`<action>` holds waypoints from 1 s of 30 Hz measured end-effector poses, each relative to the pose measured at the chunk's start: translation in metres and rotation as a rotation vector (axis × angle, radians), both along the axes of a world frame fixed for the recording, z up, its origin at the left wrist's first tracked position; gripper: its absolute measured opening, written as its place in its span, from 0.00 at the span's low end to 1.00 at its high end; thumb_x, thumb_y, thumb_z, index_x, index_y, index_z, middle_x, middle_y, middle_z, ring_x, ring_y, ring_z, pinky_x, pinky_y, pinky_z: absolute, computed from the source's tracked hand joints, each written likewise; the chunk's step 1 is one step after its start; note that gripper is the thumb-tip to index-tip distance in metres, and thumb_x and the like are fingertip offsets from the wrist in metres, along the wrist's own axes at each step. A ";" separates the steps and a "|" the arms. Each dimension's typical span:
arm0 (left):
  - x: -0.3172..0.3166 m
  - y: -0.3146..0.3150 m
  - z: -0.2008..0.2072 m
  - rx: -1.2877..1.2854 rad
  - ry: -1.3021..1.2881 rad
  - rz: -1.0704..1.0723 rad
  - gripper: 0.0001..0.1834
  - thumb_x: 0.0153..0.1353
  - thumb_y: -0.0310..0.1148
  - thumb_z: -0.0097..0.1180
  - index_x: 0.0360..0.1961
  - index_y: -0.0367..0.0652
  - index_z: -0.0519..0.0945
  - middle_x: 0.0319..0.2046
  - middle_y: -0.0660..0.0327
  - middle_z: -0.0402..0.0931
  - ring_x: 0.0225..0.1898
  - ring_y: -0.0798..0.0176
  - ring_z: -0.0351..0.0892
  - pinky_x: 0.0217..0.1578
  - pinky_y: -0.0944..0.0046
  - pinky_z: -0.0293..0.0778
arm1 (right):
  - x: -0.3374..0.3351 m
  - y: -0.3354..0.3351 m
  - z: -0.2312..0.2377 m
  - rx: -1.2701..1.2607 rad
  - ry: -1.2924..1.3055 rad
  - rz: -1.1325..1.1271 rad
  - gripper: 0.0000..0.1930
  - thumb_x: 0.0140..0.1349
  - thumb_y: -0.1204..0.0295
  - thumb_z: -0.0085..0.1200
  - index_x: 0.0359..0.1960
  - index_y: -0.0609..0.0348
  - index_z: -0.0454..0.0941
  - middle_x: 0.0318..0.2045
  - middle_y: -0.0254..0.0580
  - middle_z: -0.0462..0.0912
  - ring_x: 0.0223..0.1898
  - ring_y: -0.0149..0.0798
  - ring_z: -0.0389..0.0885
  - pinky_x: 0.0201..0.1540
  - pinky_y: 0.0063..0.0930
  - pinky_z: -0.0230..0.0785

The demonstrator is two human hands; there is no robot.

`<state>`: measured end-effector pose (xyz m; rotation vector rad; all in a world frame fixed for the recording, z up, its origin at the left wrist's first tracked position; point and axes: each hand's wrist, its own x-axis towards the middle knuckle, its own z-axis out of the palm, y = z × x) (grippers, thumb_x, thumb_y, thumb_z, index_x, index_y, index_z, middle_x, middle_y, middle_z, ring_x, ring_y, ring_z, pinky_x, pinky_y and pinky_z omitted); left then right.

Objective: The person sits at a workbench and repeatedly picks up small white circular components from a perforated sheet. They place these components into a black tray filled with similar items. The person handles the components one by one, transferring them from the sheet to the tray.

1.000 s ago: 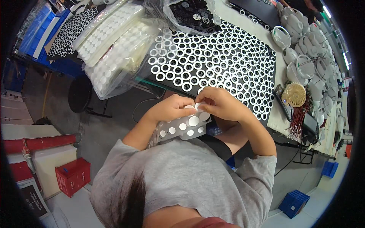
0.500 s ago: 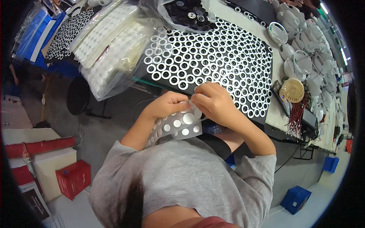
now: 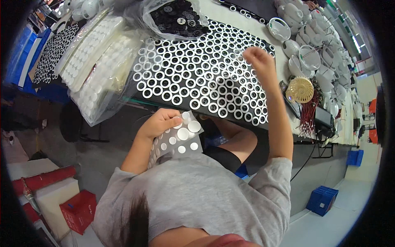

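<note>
My left hand (image 3: 158, 123) holds a grey backing sheet (image 3: 177, 142) dotted with white round pads, just below the table's near edge, thumb pressed on its top. My right hand (image 3: 259, 59) is stretched out over a black tray (image 3: 144, 66) filled with rows of white rings (image 3: 197, 70). Its fingers are bunched and point down at the rings near the tray's far right. What is between its fingertips is hidden.
A clear bag of black discs (image 3: 177, 18) lies beyond the tray. Bags of white pads (image 3: 98, 61) lie to the left. White plastic housings (image 3: 312, 37), a round beige grille (image 3: 301, 89) and red wires (image 3: 312, 111) crowd the right. Blue crates (image 3: 325, 199) and a red box (image 3: 80, 210) stand on the floor.
My right hand has left the pad sheet, where it was picking with the left hand, and reached up and right over the ring tray. The left hand still holds the sheet.
</note>
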<state>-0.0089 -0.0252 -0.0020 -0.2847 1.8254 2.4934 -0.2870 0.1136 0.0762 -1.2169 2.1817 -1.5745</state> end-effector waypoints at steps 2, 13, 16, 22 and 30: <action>0.000 0.000 0.001 -0.008 -0.025 -0.023 0.11 0.54 0.35 0.49 0.20 0.39 0.72 0.16 0.74 0.64 0.19 0.82 0.56 0.19 0.80 0.53 | -0.058 0.004 -0.007 0.132 -0.073 -0.182 0.11 0.51 0.66 0.51 0.30 0.62 0.76 0.20 0.31 0.74 0.22 0.22 0.66 0.25 0.15 0.58; 0.007 0.005 -0.011 0.051 -0.027 -0.125 0.12 0.56 0.36 0.49 0.24 0.37 0.73 0.19 0.73 0.67 0.22 0.82 0.59 0.21 0.80 0.56 | -0.211 0.036 -0.088 0.168 -0.070 -0.607 0.14 0.43 0.69 0.53 0.28 0.69 0.77 0.22 0.39 0.77 0.24 0.30 0.72 0.30 0.23 0.64; 0.005 0.006 -0.009 0.073 -0.014 -0.126 0.12 0.56 0.37 0.49 0.24 0.37 0.73 0.19 0.72 0.67 0.22 0.82 0.60 0.21 0.80 0.56 | -0.213 0.038 -0.089 0.285 -0.005 -0.691 0.14 0.41 0.67 0.54 0.27 0.68 0.78 0.22 0.42 0.78 0.26 0.34 0.74 0.33 0.25 0.65; 0.005 0.005 -0.010 0.055 -0.048 -0.140 0.13 0.54 0.38 0.52 0.22 0.38 0.72 0.19 0.71 0.69 0.22 0.81 0.62 0.21 0.79 0.59 | -0.204 0.036 -0.085 0.326 0.052 -0.767 0.16 0.39 0.63 0.55 0.26 0.66 0.78 0.24 0.49 0.79 0.27 0.39 0.76 0.35 0.28 0.65; 0.004 0.008 -0.008 0.064 -0.051 -0.131 0.14 0.54 0.39 0.52 0.21 0.38 0.72 0.18 0.72 0.68 0.21 0.81 0.61 0.20 0.79 0.57 | -0.204 0.035 -0.082 0.485 0.103 -0.815 0.17 0.39 0.61 0.55 0.26 0.64 0.79 0.27 0.52 0.78 0.31 0.44 0.77 0.39 0.30 0.65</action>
